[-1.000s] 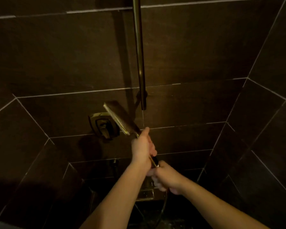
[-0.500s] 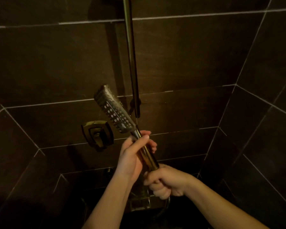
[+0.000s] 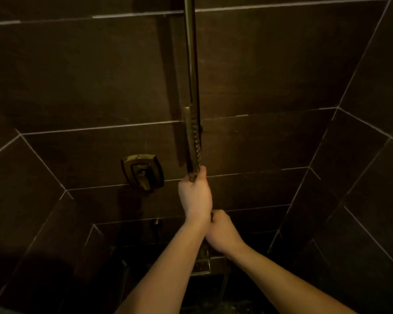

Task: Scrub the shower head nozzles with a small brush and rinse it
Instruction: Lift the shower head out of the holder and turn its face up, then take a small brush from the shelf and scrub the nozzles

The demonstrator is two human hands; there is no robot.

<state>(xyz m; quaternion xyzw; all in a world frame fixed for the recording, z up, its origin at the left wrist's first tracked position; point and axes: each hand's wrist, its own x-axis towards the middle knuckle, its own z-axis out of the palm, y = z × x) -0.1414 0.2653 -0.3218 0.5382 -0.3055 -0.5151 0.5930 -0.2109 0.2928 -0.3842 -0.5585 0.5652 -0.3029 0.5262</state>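
Dark tiled wall (image 3: pixel 77 75), left hand (image 3: pixel 196 196) gripping shower head (image 3: pixel 192 141), right hand (image 3: pixel 222 232) seemingly clenched below.

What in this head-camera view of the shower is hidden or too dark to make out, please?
- Shower head: edge-on, so the nozzle face hardly shows.
- Its handle: hidden by the left hand and right hand gripping it.
- Small brush: none visible.
- Riser rail: cut off by the top edge.
- Floor drain: too dark.

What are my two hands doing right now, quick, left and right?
Left hand: gripping the shower head at the top of its handle.
Right hand: fingers curled low on the same handle, though the handle there is mostly hidden.
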